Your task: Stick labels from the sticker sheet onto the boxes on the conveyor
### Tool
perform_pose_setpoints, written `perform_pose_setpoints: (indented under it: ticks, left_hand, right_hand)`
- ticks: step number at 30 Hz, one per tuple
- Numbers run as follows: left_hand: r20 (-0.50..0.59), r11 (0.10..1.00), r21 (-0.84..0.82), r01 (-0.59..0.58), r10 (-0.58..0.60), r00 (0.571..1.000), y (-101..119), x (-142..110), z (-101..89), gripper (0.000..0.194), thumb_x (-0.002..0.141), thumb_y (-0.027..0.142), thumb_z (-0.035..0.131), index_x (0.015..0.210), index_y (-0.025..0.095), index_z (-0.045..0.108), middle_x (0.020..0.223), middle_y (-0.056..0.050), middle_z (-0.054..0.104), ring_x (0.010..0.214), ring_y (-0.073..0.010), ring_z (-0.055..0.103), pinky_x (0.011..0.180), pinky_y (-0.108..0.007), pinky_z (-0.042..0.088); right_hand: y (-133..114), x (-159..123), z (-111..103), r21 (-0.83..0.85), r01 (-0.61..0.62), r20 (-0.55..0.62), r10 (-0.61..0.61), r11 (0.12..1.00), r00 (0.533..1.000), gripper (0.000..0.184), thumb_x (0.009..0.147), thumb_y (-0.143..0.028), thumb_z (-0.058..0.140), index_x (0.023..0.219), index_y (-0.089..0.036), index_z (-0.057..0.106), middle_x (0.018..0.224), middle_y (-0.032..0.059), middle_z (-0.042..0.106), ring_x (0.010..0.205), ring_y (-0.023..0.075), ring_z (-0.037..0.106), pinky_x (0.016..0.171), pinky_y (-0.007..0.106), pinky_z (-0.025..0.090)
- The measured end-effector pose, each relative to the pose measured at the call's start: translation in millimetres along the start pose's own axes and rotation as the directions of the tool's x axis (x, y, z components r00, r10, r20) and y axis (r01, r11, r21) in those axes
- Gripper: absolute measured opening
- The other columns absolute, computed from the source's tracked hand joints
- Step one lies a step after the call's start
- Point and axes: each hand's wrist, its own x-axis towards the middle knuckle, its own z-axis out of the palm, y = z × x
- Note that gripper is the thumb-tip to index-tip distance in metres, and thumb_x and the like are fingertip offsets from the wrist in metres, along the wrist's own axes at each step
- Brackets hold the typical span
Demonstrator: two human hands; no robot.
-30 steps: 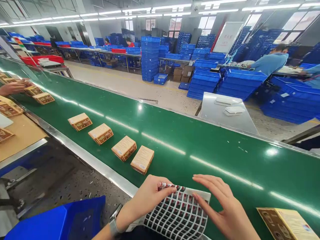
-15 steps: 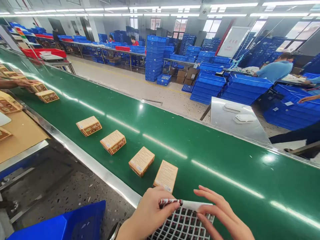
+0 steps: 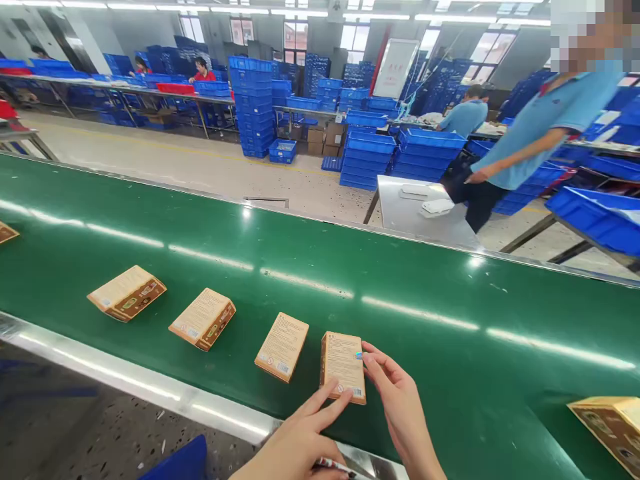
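A small cream-and-brown carton [image 3: 345, 363] lies on the green conveyor belt in front of me. Two fingertips of my left hand [image 3: 305, 437] rest on its lower end. In that same hand, against the palm, is the rolled edge of a sticker sheet [image 3: 331, 464]; the rest of the sheet is mostly hidden. My right hand [image 3: 395, 393] is at the carton's right edge, thumb and finger pinching a tiny shiny sticker [image 3: 359, 356] over the printed face. Just left lies another carton [image 3: 283, 347], untouched.
More cartons lie along the belt [image 3: 400, 280]: one [image 3: 203, 319], one farther left [image 3: 127, 293], and one [image 3: 613, 427] at the right edge. Beyond the belt stand a metal table [image 3: 425, 213] and stacked blue crates [image 3: 367, 160]. A person in a light blue shirt [image 3: 540, 140] is behind it.
Both hands have gone from the spread sticker sheet to the nearest carton. A shiny sticker now shows at my right fingertips. The view has turned right, and a person has come in there.
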Motion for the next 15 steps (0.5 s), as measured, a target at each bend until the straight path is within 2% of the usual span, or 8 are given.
perform_pose_setpoints:
  ticks: [4,10,13,15]
  left_hand:
    - [0.037,1.000,0.028,-0.004,0.003,0.999,11.4,10.0,3.1,0.014,0.080,0.023,0.076,0.093,0.022,0.080,0.161,0.000,0.021,0.149,-0.0346,0.019,0.118,-0.047,0.035]
    - [0.087,0.997,0.072,-0.009,0.002,0.996,22.8,21.3,3.7,0.011,0.081,0.024,0.076,0.089,0.018,0.080,0.161,-0.002,0.020,0.149,-0.0369,0.020,0.118,-0.050,0.036]
    - [0.096,0.995,0.092,-0.029,0.020,0.995,20.6,24.1,7.9,0.011,0.080,0.024,0.076,0.088,0.018,0.079,0.161,-0.002,0.019,0.149,-0.0368,0.020,0.118,-0.050,0.036]
    - [0.091,0.991,0.118,-0.065,0.054,0.994,24.3,28.1,13.6,0.008,0.079,0.021,0.076,0.086,0.018,0.078,0.162,-0.002,0.018,0.148,-0.0365,0.021,0.117,-0.050,0.038]
  right_hand:
    - [-1.2,-4.2,-4.6,-0.033,0.048,-0.071,-0.050,0.998,0.996,0.041,0.070,-0.058,0.080,0.080,-0.019,0.075,0.121,0.0122,0.068,0.109,0.0338,0.064,0.092,0.041,0.052]
    - [1.5,-6.4,-12.2,-0.064,0.076,-0.063,-0.081,0.995,0.995,0.038,0.075,-0.056,0.077,0.080,-0.019,0.073,0.122,0.0129,0.067,0.102,0.0321,0.065,0.081,0.037,0.056]
    - [0.4,-5.2,-13.5,-0.204,0.145,-0.101,-0.168,0.968,0.981,0.035,0.080,-0.053,0.072,0.081,-0.018,0.070,0.126,0.0145,0.063,0.095,0.0295,0.066,0.079,0.039,0.055]
    - [-7.4,-7.5,-17.0,-0.354,0.227,-0.158,-0.297,0.907,0.942,0.030,0.083,-0.048,0.067,0.079,-0.019,0.067,0.125,0.0144,0.061,0.091,0.0273,0.066,0.082,0.041,0.053]
